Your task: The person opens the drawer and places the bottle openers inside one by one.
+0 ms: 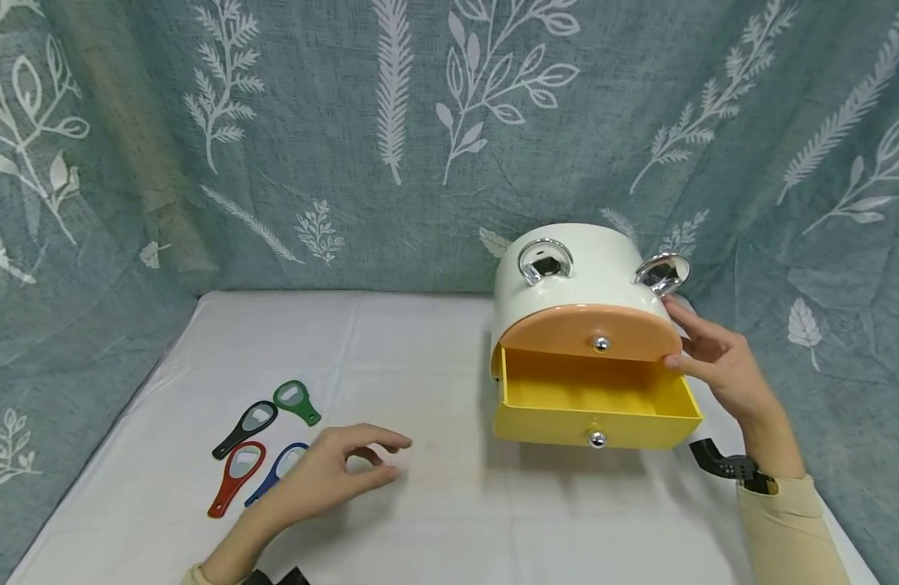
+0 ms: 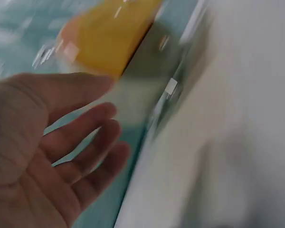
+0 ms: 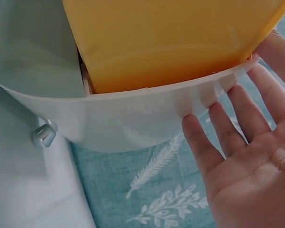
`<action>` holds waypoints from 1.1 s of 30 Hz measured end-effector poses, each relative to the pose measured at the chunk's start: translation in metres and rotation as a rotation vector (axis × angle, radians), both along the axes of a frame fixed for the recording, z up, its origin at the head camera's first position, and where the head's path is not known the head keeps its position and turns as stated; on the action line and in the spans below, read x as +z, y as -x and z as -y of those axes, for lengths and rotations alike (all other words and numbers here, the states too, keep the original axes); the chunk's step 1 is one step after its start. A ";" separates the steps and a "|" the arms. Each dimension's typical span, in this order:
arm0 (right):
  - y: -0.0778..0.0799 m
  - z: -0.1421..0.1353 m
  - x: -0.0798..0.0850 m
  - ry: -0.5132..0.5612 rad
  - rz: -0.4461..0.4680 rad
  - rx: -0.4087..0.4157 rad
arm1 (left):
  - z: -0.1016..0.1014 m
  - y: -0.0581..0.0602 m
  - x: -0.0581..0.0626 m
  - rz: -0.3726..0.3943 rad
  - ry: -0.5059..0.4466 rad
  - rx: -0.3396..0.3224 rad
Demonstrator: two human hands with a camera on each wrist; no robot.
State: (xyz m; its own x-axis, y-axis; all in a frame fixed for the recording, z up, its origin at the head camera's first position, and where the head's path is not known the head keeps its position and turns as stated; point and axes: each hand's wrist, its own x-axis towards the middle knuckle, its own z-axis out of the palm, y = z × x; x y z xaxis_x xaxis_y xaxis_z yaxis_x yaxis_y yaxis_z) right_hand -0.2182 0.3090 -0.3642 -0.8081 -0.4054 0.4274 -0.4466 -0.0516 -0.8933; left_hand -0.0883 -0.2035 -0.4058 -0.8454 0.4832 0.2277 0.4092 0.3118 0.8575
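- Behind and along both sides: teal fabric curtain (image 1: 332, 244) with white leaf prints; in front of it, white-cloth-covered counter (image 1: 420, 349).
- Farthest left on the counter: red plastic magnifying glass (image 1: 231, 484) and, just beyond, black plastic magnifying glass (image 1: 239, 434), both with handles toward the near left.
- Next, green plastic magnifying glass (image 1: 303, 408), close against the black rim; nearer, blue plastic magnifying glass (image 1: 272, 478), partly hidden by the left hand.
- Left-hand grip (image 1: 332, 475): loose and holding nothing, thumb apart from fingers, over the counter between magnifiers and cabinet; blurred in the left wrist view.
- Right of middle: glossy white round-topped cabinet (image 1: 588, 272) with two chrome rings (image 1: 546, 262) on top.
- In its front: orange arched upper panel (image 1: 551, 333) with silver round knob (image 1: 601, 343), pushed in, contents hidden; below, yellow box-shaped drawer (image 1: 544, 426), pulled out and jutting over the counter, bare yellow floor showing, second silver knob (image 1: 598, 439) on its face.
- Farthest right: right-hand grip (image 1: 719, 357), fingers extended along the cabinet's side, fingertips touching, thumb at the front edge; black wrist strap (image 1: 730, 466) below.
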 end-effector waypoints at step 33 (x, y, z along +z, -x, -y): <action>0.003 -0.005 -0.002 -0.024 0.025 -0.051 | 0.083 -0.001 -0.018 -0.077 0.298 0.164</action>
